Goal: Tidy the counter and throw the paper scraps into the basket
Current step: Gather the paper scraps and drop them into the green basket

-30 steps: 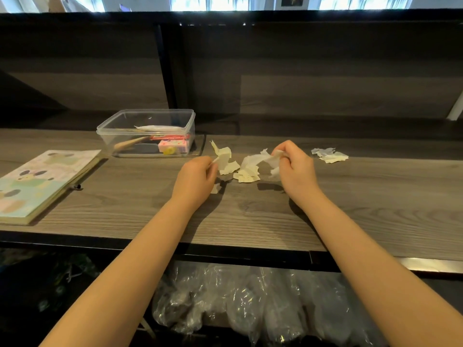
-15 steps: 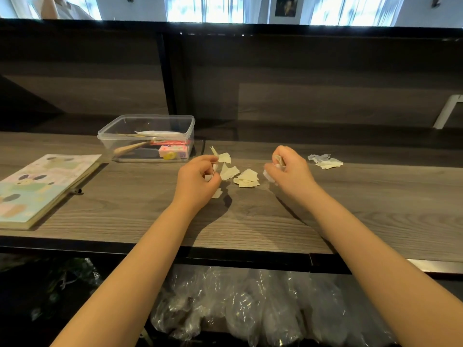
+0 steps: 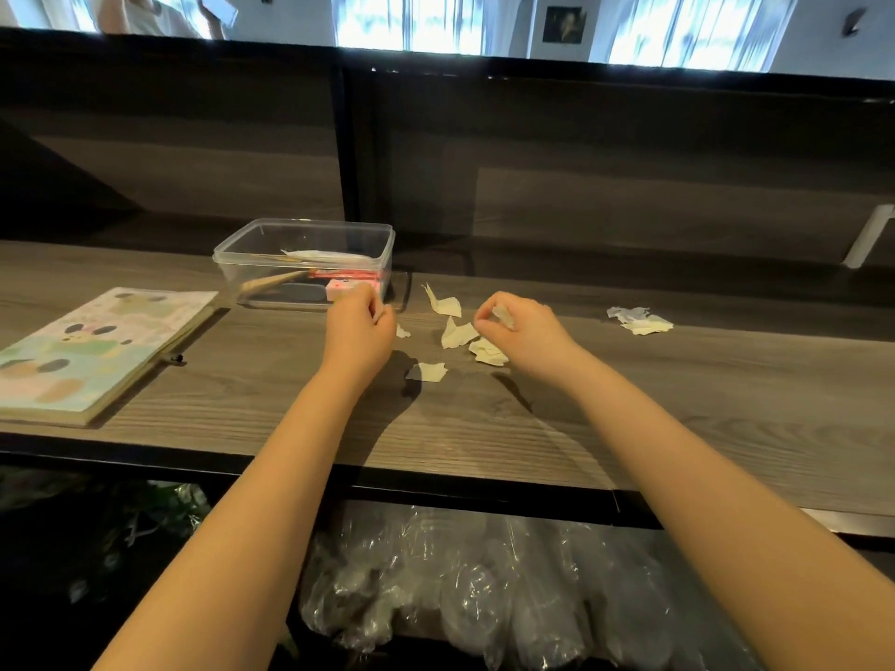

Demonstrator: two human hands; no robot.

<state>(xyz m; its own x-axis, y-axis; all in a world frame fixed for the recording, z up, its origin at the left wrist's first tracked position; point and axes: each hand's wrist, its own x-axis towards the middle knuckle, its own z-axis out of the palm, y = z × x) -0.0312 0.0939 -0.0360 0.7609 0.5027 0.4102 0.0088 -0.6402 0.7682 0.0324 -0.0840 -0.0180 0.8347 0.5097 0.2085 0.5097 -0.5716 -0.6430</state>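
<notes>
Where paper scraps [image 3: 457, 334] lie, a clear box [image 3: 232, 271] stands behind, book [image 3: 92, 351] left.

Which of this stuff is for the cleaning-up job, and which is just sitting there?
For the job:
loose scraps and far scraps on the counter
held scrap, pinched by the right hand
plastic-lined basket below

Just lying about:
clear box
picture book

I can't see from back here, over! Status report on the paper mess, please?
Right hand pinches a scrap. Left hand curled, hold unclear. Loose scraps lie on counter. Nothing blocking them.
</notes>
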